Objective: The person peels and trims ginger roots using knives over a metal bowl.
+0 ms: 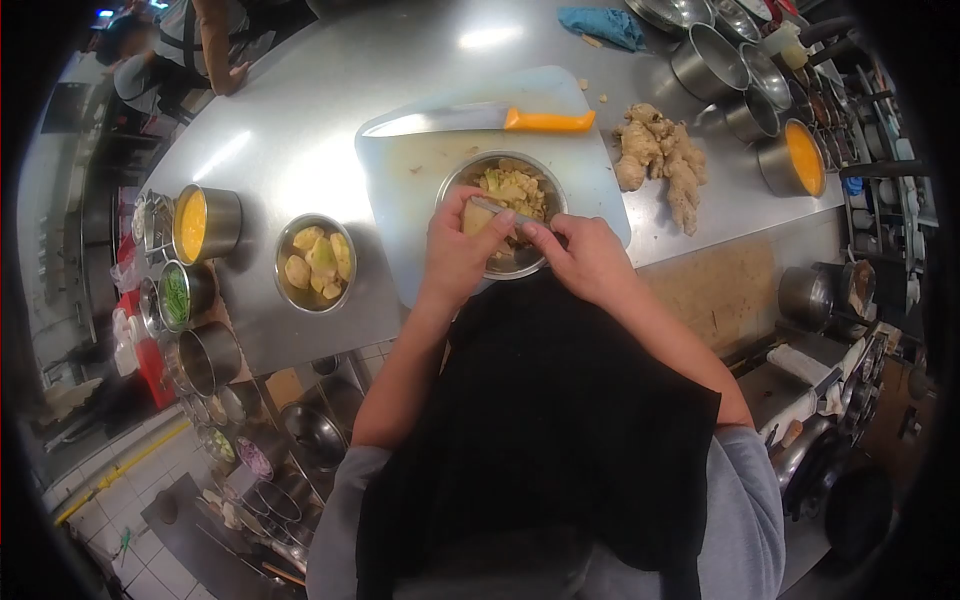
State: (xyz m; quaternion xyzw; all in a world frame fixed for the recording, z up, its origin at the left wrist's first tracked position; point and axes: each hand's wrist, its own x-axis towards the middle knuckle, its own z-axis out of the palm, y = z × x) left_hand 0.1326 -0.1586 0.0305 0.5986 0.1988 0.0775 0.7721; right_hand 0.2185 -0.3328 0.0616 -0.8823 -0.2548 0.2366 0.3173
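Worktop [300, 130], brushed steel, ceiling light glaring off it. White cutting board [395, 215] laid on it, taken here as landmark. On the board: large knife [480, 118], orange handle toward the right; nearer the body, steel bowl [553, 192] holding pale peelings [515, 188].

Over that bowl, left hand [460, 240] grasping pale ginger piece [480, 216]; right hand [585, 255] gripping small blade [500, 208], its metal against or just beside the piece, exact contact hidden.

Left of board: second bowl [284, 290], chunky peeled pieces inside. Farther left, pot [225, 222] of yellow-orange liquid, and near it a pot [203, 285] of green strips. Right of board: knobbly ginger root [660, 155]; farther right, another yellow-orange pot [775, 170]. Beyond the board, right side: blue cloth [600, 28], crowded steel pots [710, 62].

Room: co-worker [190, 50] far left beyond board, one hand on worktop edge. Below left of board, tiles [120, 500] and yellow pipe [130, 468].
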